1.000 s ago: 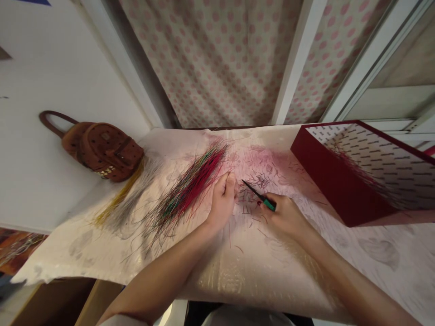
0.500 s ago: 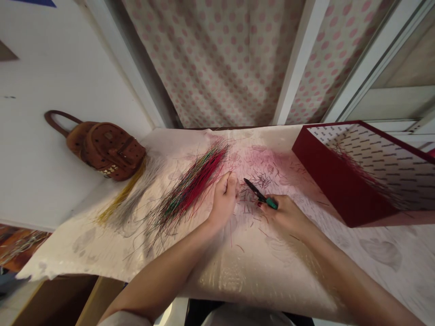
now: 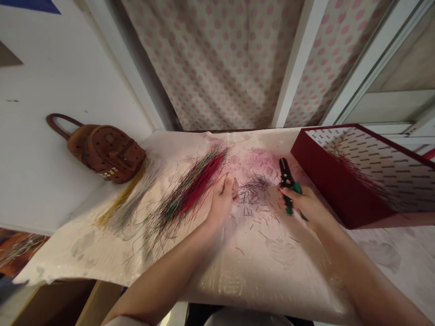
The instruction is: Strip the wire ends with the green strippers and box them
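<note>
My right hand (image 3: 304, 203) holds green-handled wire strippers (image 3: 286, 174), dark jaws pointing toward the far side. My left hand (image 3: 224, 192) is closed, thumb pressed on the fingers; what it holds, if anything, is too small to make out. Between the hands lie short cut wire pieces (image 3: 254, 188), dark and red, scattered on the table cover. Just left of my left hand a long bundle of thin wires (image 3: 195, 185), red, green and dark, lies slantwise.
Further left are grey wires (image 3: 136, 194) and yellow wires (image 3: 117, 208). A brown backpack-shaped bag (image 3: 110, 151) leans by the white wall. At right stands a dark red box (image 3: 326, 181), its patterned inside holding more wires (image 3: 363, 174). A dotted curtain (image 3: 231, 68) hangs behind the table.
My right hand has moved right with the wire strippers, toward the red box, and their jaws have swung to point away from me. My left hand stays closed in nearly the same place.
</note>
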Demonstrator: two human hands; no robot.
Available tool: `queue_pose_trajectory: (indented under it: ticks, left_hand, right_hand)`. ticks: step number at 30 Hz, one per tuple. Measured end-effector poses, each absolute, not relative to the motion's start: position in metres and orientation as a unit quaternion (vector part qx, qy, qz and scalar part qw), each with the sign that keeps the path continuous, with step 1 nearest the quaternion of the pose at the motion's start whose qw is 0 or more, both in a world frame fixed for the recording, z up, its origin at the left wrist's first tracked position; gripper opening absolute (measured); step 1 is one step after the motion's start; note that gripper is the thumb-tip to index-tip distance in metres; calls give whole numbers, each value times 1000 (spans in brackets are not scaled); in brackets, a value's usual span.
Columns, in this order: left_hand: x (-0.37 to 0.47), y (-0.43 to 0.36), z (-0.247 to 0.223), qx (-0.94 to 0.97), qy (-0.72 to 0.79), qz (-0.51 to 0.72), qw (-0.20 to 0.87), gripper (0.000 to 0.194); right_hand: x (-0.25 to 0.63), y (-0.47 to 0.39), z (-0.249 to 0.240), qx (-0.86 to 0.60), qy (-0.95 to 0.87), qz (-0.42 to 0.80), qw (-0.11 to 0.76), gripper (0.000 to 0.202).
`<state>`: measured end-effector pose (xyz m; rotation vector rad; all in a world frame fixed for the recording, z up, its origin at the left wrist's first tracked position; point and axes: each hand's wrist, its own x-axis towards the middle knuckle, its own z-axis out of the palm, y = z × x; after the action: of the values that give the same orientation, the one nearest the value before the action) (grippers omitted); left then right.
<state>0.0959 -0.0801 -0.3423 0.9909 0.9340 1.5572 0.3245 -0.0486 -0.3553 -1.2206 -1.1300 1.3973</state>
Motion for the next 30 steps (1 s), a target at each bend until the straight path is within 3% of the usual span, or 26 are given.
queue_pose_trajectory:
  ticks: [4,7,19,24,30]
  left_hand:
    - [101,-83,-348,392,367,623,570,54]
    - [105,-86,-347,379,351,610,600,52]
    - [112,-90,-353,395,437,556,586,50]
    - [111,-91,-365,481,474,451,583,50]
    - [109,-87,-375,544,498,432,519,49]
  right_hand:
    - [292,-66,-346,-331,-347,748,458,18]
    - [279,-73,-338,-273,-267,794,472,11]
    - [285,-71,-324,-235,-200,800,516,6]
    - [288,-73,-319,-223,-171,796,537,8]
    - [288,-71,-322,-245,-180,799,519,8]
